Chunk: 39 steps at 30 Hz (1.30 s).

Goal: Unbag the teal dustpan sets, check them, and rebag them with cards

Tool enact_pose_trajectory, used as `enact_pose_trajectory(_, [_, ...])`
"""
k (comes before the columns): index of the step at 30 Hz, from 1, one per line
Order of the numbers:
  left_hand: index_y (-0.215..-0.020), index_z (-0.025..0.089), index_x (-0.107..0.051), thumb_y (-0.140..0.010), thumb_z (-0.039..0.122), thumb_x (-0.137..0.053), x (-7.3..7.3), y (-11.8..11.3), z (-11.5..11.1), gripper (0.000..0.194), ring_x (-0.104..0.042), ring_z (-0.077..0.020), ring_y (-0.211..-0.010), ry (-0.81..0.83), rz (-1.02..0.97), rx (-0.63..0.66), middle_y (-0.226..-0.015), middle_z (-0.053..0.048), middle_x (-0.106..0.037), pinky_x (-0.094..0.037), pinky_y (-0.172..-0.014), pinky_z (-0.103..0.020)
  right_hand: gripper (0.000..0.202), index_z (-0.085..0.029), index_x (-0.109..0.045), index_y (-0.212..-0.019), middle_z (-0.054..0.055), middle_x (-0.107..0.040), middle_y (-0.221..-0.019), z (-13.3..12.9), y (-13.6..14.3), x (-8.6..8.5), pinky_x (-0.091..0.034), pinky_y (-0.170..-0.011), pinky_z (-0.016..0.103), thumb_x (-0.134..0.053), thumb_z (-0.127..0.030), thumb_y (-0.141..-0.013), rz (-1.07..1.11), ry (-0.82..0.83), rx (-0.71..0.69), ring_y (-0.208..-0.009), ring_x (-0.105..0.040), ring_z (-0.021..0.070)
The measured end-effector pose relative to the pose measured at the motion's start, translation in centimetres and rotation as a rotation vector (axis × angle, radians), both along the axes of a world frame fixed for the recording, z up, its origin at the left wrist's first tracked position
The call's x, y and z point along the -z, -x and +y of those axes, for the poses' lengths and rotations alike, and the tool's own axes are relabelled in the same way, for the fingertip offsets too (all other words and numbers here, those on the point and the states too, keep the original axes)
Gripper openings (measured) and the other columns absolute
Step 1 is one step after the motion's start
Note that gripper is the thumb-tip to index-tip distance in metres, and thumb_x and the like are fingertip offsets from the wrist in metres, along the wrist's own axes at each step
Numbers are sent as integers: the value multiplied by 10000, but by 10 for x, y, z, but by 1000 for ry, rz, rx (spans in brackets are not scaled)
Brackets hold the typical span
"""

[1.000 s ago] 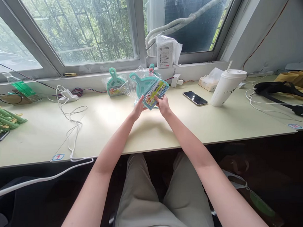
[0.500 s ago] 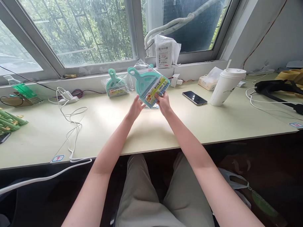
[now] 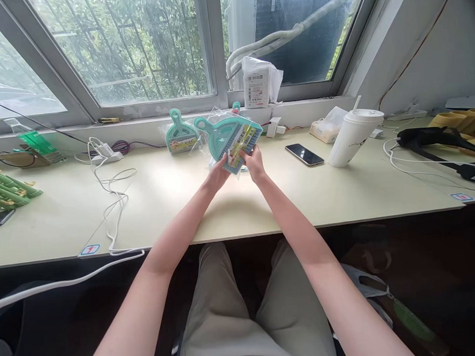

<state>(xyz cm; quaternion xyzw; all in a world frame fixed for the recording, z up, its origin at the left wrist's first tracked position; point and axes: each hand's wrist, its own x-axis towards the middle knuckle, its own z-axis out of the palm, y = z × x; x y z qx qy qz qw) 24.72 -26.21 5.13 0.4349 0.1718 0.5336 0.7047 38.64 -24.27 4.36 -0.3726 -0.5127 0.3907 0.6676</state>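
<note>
So a packaged teal dustpan set [image 3: 227,139] is held up just above the desk [image 3: 261,198], out at 12 o'clock from the person. It's gripped at its lower edge by both hands: the left hand [image 3: 217,174] is closed on the bottom left corner, and the right hand [image 3: 253,162] is pinched on the labelled bottom right end, fingers clamped over the plastic wrap. The handle is tilted off toward 10 o'clock. A second dustpan pack [image 3: 180,136] is propped by the window sill at about 11 o'clock. A phone [image 3: 304,155] and a white cup [image 3: 355,137] are found at roughly 2 o'clock, well apart from the hands, and a white cable [image 3: 113,192] is looped at 9 o'clock.
</note>
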Motion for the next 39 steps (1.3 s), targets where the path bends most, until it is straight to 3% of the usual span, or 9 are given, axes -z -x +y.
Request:
enact_pose_trajectory(5, [-1204,184,-661,-867,282,-672,-3,-3,0,350,-578,-266,-1287,-55,4,-128,-1230,-68,-706,-450,-1110,-401,503,-241,-508,-1239,77,-677,-1202,-8,2,-7,-606,-904,428,-725,-345,-797,94,99,-41,-1045,-690,214])
enact_pose_trajectory(10, [-1306,234,-574,-694,248,-837,2,-9,1,665,-627,-263,-1213,-119,61,-288,-1203,-70,-713,-475,-1061,-387,580,-247,-517,-1253,88,-677,-1208,-6,3,-4,-572,-960,436,-768,-380,-747,28,67,117,-1074,-685,224])
enact_pose_trajectory(14, [-1331,267,-527,-632,184,-861,6,-13,1,779,-632,-240,-1197,-103,59,-407,-1212,-56,-706,-482,-1038,-359,640,-245,-508,-1263,94,-681,-1201,-7,6,-2,-577,-940,416,-789,-430,-719,44,54,94,-1062,-688,223])
enact_pose_trajectory(17, [-1337,286,-518,-659,181,-847,8,-15,1,760,-618,-222,-1219,-104,41,-407,-1249,-49,-690,-472,-1050,-348,649,-240,-505,-1269,94,-688,-1175,-9,8,-1,-583,-919,418,-791,-428,-716,82,61,96,-1038,-694,223])
enact_pose_trajectory(25, [-1174,249,-657,-778,256,-782,7,-14,-4,416,-585,-254,-1272,-4,140,-54,-1261,-59,-686,-449,-1092,-431,558,-236,-495,-1293,103,-690,-1149,-7,3,-1,-579,-918,408,-714,-375,-799,70,81,220,-1043,-695,225])
enact_pose_trajectory(28, [-1205,255,-640,-814,316,-749,2,-11,-3,411,-578,-265,-1281,-12,61,-137,-1255,-63,-688,-470,-1068,-431,595,-232,-467,-1315,110,-684,-1168,-11,7,-3,-590,-878,384,-720,-330,-786,118,78,176,-996,-706,213])
enact_pose_trajectory(30, [-1219,233,-627,-787,279,-769,0,-9,-2,458,-596,-261,-1258,-47,4,-244,-1211,-69,-706,-468,-1069,-407,617,-234,-452,-1325,107,-685,-1164,-13,12,-3,-589,-875,379,-723,-322,-778,129,90,163,-979,-707,205])
enact_pose_trajectory(33, [-1228,214,-614,-742,203,-793,2,-12,-3,518,-622,-250,-1219,-88,-10,-277,-1168,-67,-721,-461,-1077,-379,573,-231,-469,-1292,105,-676,-1181,-14,18,0,-574,-910,385,-713,-329,-783,107,112,206,-1015,-694,200])
enact_pose_trajectory(39, [-1167,208,-604,-834,191,-692,3,-20,-4,345,-617,-226,-1228,73,-32,-430,-1155,-47,-722,-466,-1083,-358,548,-244,-462,-1289,100,-662,-1214,-18,22,0,-580,-886,367,-692,-345,-802,113,118,174,-1048,-683,200])
